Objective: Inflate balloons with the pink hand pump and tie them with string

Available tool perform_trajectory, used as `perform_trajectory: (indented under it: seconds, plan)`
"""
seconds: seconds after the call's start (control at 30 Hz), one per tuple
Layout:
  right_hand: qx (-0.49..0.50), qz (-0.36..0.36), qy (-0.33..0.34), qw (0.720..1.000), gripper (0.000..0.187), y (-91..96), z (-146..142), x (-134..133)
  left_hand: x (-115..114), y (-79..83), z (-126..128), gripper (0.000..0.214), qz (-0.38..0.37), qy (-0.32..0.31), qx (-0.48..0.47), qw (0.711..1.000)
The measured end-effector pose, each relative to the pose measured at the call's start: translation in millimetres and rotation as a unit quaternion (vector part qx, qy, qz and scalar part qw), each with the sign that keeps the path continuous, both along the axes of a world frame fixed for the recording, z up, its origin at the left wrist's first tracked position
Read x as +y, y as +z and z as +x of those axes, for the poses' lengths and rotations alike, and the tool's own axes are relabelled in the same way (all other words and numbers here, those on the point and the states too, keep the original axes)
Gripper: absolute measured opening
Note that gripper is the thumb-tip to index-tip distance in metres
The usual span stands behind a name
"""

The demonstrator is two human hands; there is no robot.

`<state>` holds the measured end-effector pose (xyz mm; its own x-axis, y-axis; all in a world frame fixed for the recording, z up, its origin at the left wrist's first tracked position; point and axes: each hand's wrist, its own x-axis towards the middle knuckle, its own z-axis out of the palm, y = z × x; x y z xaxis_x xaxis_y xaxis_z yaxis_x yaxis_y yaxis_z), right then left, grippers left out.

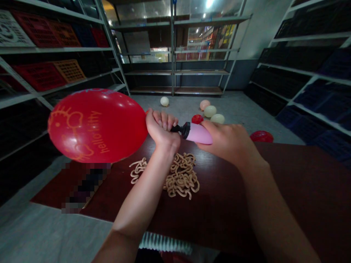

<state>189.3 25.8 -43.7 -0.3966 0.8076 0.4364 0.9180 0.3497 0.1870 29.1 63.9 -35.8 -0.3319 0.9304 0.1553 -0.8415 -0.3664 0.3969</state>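
The big balloon hangs at the left, over the table's left end, with its neck inside the left hand. Just right of that hand sits the pump, its right end inside the right hand. Under both hands a heap of curled strands lies on the table. Past the table's far edge, loose balloons rest on the floor. Shelving stands behind them and along both sides.

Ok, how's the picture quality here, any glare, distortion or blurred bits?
Head view: dim room, ceiling lights flaring at the top; soft sheen on the red balloon; shelves bow outward from the wide lens; a pixelated patch masks part of the table; left hand, right hand and pink pump look sharp.
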Motion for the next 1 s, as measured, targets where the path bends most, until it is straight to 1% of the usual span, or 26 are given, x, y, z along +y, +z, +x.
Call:
perform_trajectory:
  seconds: [0.07,0.2,0.47,0.6,0.73,0.9,1.0]
  plan:
    - [0.013,-0.009,0.007,1.000,0.040,-5.3,-2.8,6.0,8.2,-2.6,-6.0,0.052,-0.010,0.002,-0.006,1.000]
    - [0.025,-0.005,-0.004,1.000,0.041,-14.3,-2.5,17.3,21.8,-6.2,-17.7,0.051,-0.042,0.022,0.006,0.999]
    - [0.038,-0.038,-0.003,0.999,0.042,-26.3,31.4,39.0,33.5,-4.5,-42.4,0.049,-0.072,0.078,-0.015,0.994]
    - [0.061,-0.042,-0.001,0.997,0.041,-29.5,42.6,43.0,31.0,1.3,-58.5,0.048,-0.042,0.089,-0.017,0.995]
    - [0.078,-0.032,-0.003,0.996,0.040,-23.0,46.3,36.0,17.7,12.7,-62.0,0.048,-0.003,0.096,0.000,0.995]
    - [0.081,-0.044,-0.015,0.996,0.038,-3.7,51.1,18.6,-1.5,24.3,-47.3,0.049,0.044,0.097,0.005,0.994]
    - [0.084,-0.065,-0.013,0.994,0.036,6.8,49.4,10.7,-10.1,27.5,-40.3,0.050,0.038,0.111,0.018,0.993]
